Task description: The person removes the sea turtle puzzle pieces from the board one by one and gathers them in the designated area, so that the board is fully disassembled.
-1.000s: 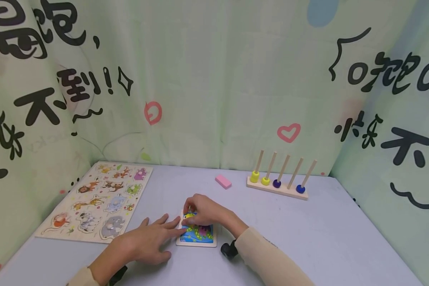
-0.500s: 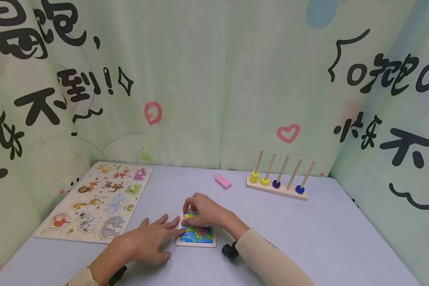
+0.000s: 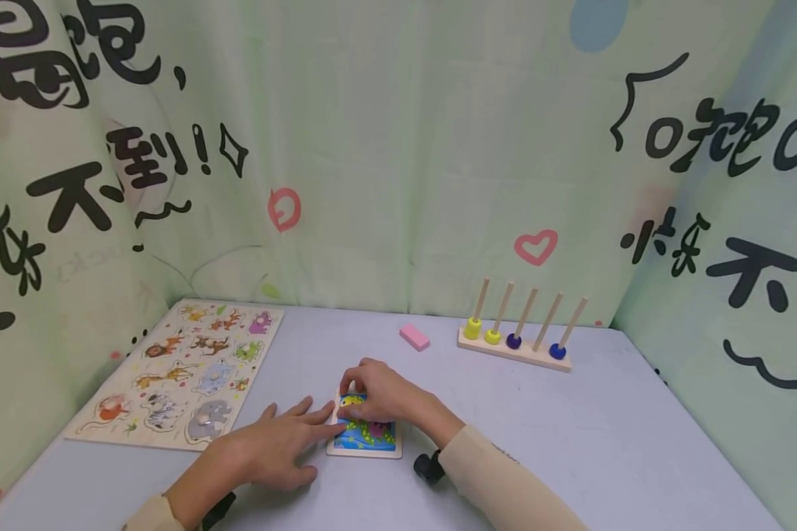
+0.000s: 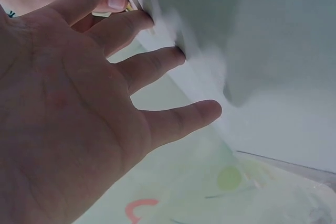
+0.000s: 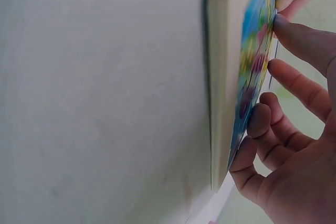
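Observation:
A small jigsaw puzzle (image 3: 367, 441) in a pale wooden frame, with a bright blue, green and yellow sea picture, lies on the table in the head view. My left hand (image 3: 279, 451) is spread flat at its left side, its index fingertip on the picture. In the left wrist view the straight fingers (image 4: 157, 66) fan out along the frame's edge. From above, my right hand (image 3: 388, 392) covers the puzzle's upper part, fingers bent and tips on the picture (image 5: 252, 61) in the right wrist view. I cannot tell whether they pinch a piece.
To the left lies a large wooden board (image 3: 133, 402) with animal pieces. A pink block (image 3: 415, 337) sits behind the hands. At the back right stands a wooden peg rack (image 3: 514, 352) with yellow and blue beads. Printed curtains (image 3: 398, 147) surround the table.

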Demonstrator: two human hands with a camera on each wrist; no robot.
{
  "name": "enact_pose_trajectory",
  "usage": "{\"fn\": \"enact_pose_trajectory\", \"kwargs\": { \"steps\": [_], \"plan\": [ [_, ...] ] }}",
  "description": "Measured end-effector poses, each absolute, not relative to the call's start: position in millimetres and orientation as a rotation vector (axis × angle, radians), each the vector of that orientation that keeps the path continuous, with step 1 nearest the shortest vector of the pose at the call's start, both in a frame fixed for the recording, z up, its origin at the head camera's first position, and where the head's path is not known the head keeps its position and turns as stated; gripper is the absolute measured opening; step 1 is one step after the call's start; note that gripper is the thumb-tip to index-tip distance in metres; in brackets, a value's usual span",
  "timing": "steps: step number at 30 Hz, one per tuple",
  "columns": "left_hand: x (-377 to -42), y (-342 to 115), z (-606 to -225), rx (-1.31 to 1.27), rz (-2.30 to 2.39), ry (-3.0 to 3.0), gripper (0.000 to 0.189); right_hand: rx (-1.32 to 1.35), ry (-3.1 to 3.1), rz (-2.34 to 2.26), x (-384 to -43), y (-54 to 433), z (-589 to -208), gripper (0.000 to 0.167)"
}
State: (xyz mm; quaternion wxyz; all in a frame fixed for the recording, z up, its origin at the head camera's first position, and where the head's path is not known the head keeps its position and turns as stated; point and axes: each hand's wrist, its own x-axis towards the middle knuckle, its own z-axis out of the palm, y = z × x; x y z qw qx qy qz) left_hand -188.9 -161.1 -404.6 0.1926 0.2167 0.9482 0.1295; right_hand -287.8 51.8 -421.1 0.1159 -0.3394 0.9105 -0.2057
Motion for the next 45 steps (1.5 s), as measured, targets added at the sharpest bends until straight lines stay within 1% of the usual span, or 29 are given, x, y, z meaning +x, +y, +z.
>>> {"fn": "enact_pose_trajectory", "kwargs": {
  "steps": [11, 33, 45],
  "plan": [
    [-191.5, -167.1, -405.9, 0.674, 0.4, 2.629, 0.071, -1.006, 2.654, -0.607, -287.0, 52.9, -420.1, 0.024],
    [-191.0, -165.5, -401.9, 0.641, 0.405, 2.615, 0.074, -1.027, 2.647, -0.594, -287.3, 51.9, -417.9, 0.024],
    [-190.3, -163.4, -402.5, 0.638, 0.387, 2.623, 0.074, -1.06, 2.626, -0.634, -292.1, 48.2, -420.6, 0.02]
  ]
}}
